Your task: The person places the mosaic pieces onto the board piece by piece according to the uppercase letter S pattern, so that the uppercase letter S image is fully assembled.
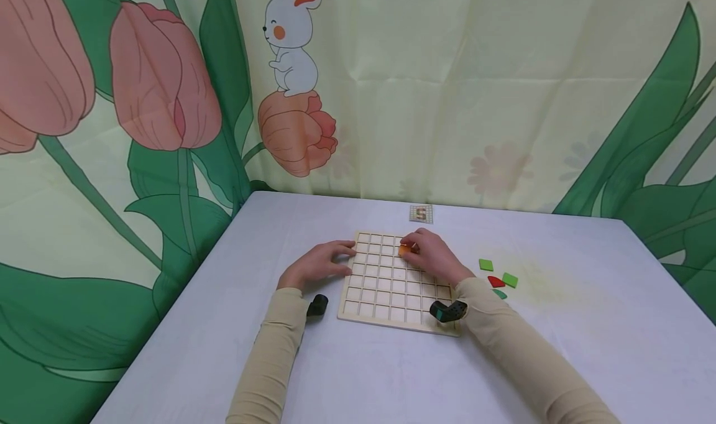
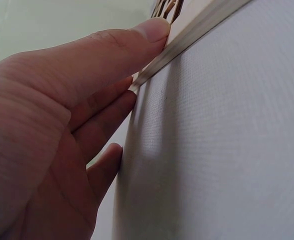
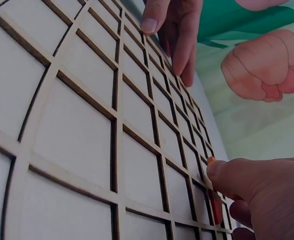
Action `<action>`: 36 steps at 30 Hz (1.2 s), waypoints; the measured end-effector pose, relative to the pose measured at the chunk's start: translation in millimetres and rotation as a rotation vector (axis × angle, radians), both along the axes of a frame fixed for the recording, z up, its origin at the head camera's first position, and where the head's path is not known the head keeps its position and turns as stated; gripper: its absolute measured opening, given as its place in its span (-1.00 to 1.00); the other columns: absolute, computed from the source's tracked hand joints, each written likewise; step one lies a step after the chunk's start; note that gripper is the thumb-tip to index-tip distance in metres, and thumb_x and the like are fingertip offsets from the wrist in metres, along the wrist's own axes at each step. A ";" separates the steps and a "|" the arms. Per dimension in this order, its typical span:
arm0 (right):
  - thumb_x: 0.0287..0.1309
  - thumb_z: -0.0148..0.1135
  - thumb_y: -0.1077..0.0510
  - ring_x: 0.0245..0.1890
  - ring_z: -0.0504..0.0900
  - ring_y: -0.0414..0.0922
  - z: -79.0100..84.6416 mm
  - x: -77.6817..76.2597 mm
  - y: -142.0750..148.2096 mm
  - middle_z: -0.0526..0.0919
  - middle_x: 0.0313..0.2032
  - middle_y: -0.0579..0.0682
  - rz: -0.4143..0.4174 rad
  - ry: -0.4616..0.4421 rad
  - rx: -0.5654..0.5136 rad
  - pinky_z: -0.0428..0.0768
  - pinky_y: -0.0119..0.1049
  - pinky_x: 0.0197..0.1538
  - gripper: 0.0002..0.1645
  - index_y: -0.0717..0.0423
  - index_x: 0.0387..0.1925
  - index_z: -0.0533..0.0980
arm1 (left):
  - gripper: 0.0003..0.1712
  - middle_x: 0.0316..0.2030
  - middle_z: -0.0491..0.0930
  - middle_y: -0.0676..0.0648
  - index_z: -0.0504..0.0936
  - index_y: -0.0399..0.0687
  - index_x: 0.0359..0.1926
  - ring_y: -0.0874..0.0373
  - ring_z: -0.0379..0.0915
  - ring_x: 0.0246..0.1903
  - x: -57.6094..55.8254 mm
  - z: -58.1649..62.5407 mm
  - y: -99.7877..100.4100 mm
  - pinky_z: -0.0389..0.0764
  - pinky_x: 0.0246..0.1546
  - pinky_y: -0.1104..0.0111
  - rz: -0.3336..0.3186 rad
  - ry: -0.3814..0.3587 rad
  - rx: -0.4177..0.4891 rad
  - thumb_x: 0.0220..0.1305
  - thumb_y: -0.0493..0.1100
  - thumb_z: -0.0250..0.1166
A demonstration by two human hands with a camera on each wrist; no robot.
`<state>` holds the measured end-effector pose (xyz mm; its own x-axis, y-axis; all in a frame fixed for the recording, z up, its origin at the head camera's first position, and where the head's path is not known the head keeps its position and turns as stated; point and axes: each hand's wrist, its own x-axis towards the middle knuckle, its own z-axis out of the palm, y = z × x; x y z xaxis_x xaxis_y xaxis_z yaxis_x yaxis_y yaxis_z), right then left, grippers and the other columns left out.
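A light wooden grid board (image 1: 366, 294) lies on the white-covered table. Near its far right corner my right hand (image 1: 433, 256) pinches a small orange piece (image 1: 403, 250) between thumb and fingers, right at the grid. In the right wrist view, the orange piece shows just past the thumb tip, and a red piece (image 3: 215, 206) sits close under the fingers, partly hidden by them. My left hand (image 1: 321, 263) touches the board's left edge with extended fingers. In the left wrist view, its thumb (image 2: 154, 31) lies on the frame and the other fingertips are at the edge.
Two green squares (image 1: 486, 265) (image 1: 509, 280), a red piece (image 1: 495, 281) and a darker green piece (image 1: 500, 293) lie right of the board, near my right sleeve. A small gridded tile with a 5-like figure (image 1: 421, 214) lies beyond the board. A printed curtain (image 1: 414, 132) hangs behind the table.
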<state>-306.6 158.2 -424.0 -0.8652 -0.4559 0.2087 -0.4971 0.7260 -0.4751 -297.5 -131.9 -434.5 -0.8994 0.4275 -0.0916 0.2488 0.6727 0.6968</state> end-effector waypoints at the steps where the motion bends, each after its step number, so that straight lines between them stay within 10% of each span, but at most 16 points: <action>1: 0.20 0.32 0.20 -0.20 0.58 -0.01 -0.7 -0.7 -1.5 0.57 -0.21 0.08 -0.002 -0.003 -0.005 0.59 -0.10 -0.11 -0.70 0.25 -0.05 0.62 | -0.47 0.40 0.29 0.09 0.58 -0.06 0.21 0.09 0.06 0.43 -0.2 -0.3 0.0 0.16 0.41 0.17 -0.001 0.002 0.001 0.20 -0.13 0.42; 36: 0.23 0.26 0.19 -0.24 0.56 -0.01 -3.6 -7.6 -7.3 0.58 -0.21 0.10 -0.003 -0.038 -0.007 0.58 -0.09 -0.12 -0.75 0.26 -0.12 0.64 | -0.46 0.40 0.29 0.08 0.58 -0.08 0.20 0.10 0.06 0.43 -2.5 -1.2 -1.5 0.15 0.41 0.19 -0.024 0.016 -0.005 0.19 -0.12 0.42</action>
